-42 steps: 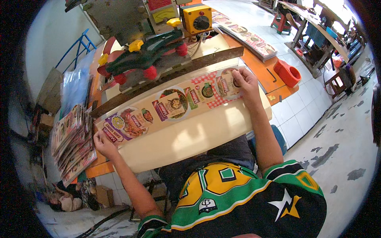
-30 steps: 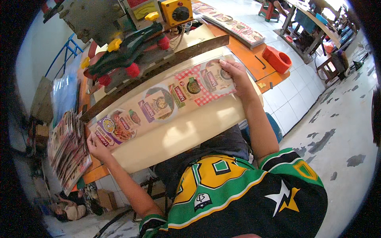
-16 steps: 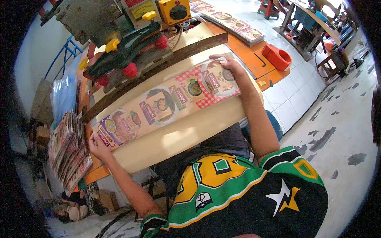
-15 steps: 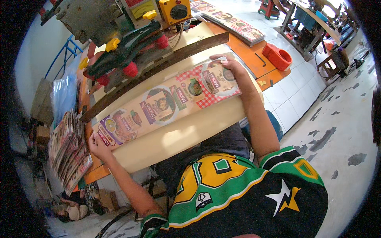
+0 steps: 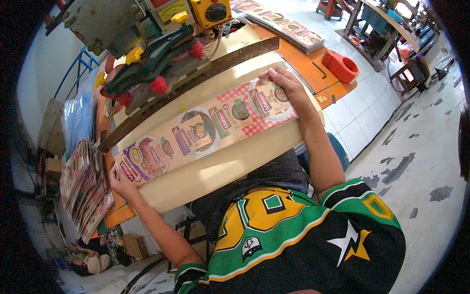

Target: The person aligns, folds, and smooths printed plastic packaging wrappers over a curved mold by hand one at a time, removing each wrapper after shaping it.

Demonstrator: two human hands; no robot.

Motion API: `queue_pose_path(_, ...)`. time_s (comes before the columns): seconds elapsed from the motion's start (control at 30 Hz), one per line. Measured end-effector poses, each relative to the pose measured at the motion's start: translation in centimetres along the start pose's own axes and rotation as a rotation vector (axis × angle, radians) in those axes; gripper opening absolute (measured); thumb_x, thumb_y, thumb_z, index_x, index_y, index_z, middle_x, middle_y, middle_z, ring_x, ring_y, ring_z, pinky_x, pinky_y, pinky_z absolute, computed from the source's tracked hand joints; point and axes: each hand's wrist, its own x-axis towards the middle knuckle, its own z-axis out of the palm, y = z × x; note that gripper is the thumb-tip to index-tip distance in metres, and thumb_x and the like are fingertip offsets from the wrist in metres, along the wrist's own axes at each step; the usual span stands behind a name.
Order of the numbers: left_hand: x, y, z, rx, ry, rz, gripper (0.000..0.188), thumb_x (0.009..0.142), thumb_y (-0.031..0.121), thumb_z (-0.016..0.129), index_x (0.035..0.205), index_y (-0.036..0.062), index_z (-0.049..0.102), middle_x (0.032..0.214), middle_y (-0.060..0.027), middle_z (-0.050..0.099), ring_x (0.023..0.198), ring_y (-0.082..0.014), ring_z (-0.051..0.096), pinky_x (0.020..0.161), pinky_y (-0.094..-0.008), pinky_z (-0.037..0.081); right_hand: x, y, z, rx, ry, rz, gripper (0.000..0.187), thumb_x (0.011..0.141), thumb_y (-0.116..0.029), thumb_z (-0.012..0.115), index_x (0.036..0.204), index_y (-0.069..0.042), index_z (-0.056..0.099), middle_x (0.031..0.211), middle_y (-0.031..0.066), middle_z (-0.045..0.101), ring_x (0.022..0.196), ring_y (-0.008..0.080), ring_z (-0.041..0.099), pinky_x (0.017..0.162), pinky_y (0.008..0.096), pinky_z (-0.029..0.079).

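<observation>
The room has a pale tiled floor (image 5: 364,130) on the right, meeting grey concrete with dark worn patches. An orange surface (image 5: 299,55) carries a machine with a dark green clamp bar (image 5: 152,63), red and yellow knobs, and a yellow box (image 5: 211,12) with a black dial. Nearest the person, who wears a green, black and yellow shirt (image 5: 293,235), a cream panel (image 5: 230,171) bulges out over the lap. The long printed strip (image 5: 198,131), showing pictures of food dishes, lies along this panel, in front of a brown metal bar (image 5: 259,50). Fanned printed sheets (image 5: 85,188) are heaped at the left, just beside clear bluish plastic (image 5: 81,117); another stack (image 5: 284,25) sits at the far right. The left hand (image 5: 123,183) has a narrow grip holding the strip's left end, thumb on top; the right hand (image 5: 286,85) holds the upper right corner, its grip likewise narrow. Near the right edge are a red holder (image 5: 339,67) with a round opening and, just beside it, a small black hex key (image 5: 318,70).
</observation>
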Motion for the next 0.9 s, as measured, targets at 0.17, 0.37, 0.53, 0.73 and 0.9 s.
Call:
queue_pose_path(0.17,0.1,-0.2,0.2,-0.059,-0.011,-0.033,0.024,0.103,0.018,0.058,0.109,-0.0048,0.064,0.095,-0.0079,0.070,0.079,-0.0111,0.065,0.070,-0.0258,0.054,0.1,-0.1,-0.2,0.004,-0.007,0.010,0.030,0.103,-0.030,0.055,0.109,-0.002,0.066,0.098,0.0072,0.070,0.085,0.0116,0.068,0.077,0.0245,0.056)
queue_pose_path(0.37,0.1,-1.1,-0.3,-0.110,-0.007,-0.059,0.025,0.102,0.019,0.059,0.112,-0.0042,0.063,0.100,-0.0090,0.070,0.080,-0.0114,0.065,0.071,-0.0261,0.055,0.1,0.5,-0.4,-0.064,0.018,-0.003,0.031,0.103,-0.030,0.055,0.110,-0.002,0.066,0.098,0.0072,0.070,0.086,0.0122,0.068,0.078,0.0250,0.056)
queue_pose_path(0.53,-1.0,1.0,0.5,-0.185,0.071,-0.141,0.027,0.103,0.020,0.058,0.113,-0.0038,0.062,0.102,-0.0107,0.069,0.084,-0.0128,0.066,0.072,-0.0259,0.055,-0.9,-0.4,0.2,-0.033,0.029,0.010,0.034,0.101,-0.032,0.057,0.114,-0.002,0.066,0.102,0.0075,0.070,0.089,0.0134,0.069,0.080,0.0255,0.056)
queue_pose_path(0.73,-1.4,2.0,0.4,-0.196,0.178,-0.058,0.029,0.103,0.023,0.059,0.113,-0.0035,0.062,0.099,-0.0103,0.069,0.086,-0.0137,0.066,0.075,-0.0265,0.055,-0.8,0.1,0.3,0.028,0.120,0.030,0.030,0.100,-0.029,0.060,0.111,-0.001,0.066,0.099,0.0083,0.070,0.084,0.0137,0.070,0.076,0.0264,0.058)
queue_pose_path(0.9,-0.9,1.7,-0.1,-0.199,0.258,-0.017,0.030,0.103,0.026,0.060,0.108,-0.0028,0.062,0.096,-0.0086,0.068,0.083,-0.0128,0.065,0.072,-0.0269,0.054,-0.6,-0.2,0.8,0.017,0.138,-0.002,0.024,0.097,-0.027,0.063,0.098,-0.003,0.066,0.091,0.0050,0.067,0.082,0.0126,0.066,0.076,0.0261,0.055)
